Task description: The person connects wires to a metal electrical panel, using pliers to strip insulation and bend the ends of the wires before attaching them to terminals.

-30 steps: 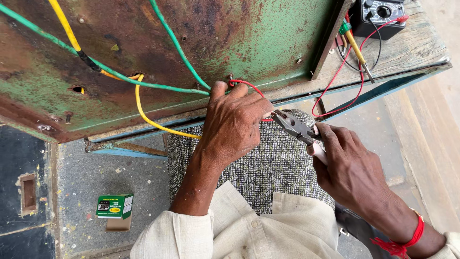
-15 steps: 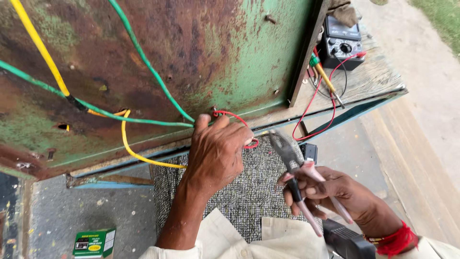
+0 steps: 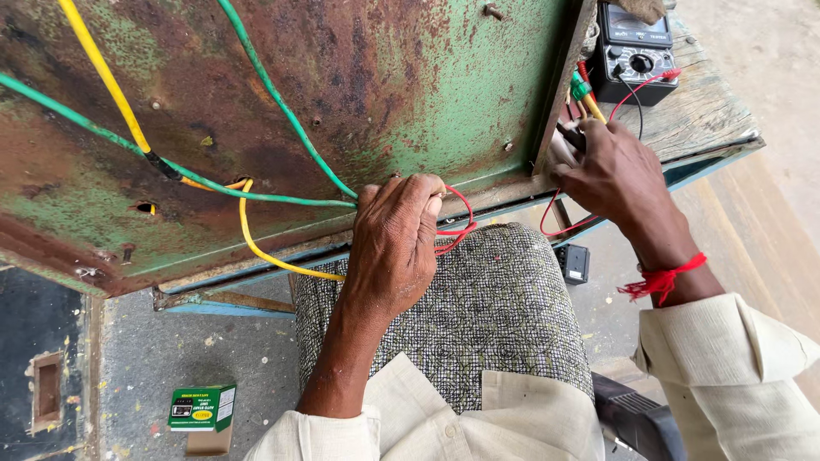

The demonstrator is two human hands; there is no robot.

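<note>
My left hand (image 3: 393, 248) grips a looped red wire (image 3: 457, 218) at the lower edge of a rusty green metal panel (image 3: 384, 85). A green wire (image 3: 282, 111) and a yellow wire (image 3: 256, 248) run across the panel to that hand. My right hand (image 3: 611, 171), with a red thread on its wrist, is closed on the pale handles of pliers (image 3: 562, 149) at the panel's right edge. It rests against the wooden table (image 3: 700, 111), just below the red, green and yellow probes (image 3: 582, 90). The pliers' jaws are hidden.
A black multimeter (image 3: 636, 51) sits on the wooden table at the top right. A patterned cushion (image 3: 504, 316) lies under my arms. On the floor are a small green box (image 3: 201, 408) and a small black block (image 3: 574, 263). A dark tool body (image 3: 636, 418) pokes in at the bottom right.
My right hand has carried the pliers from over the cushion up and right to the panel's edge by the probes. My left hand has stayed on the red wire.
</note>
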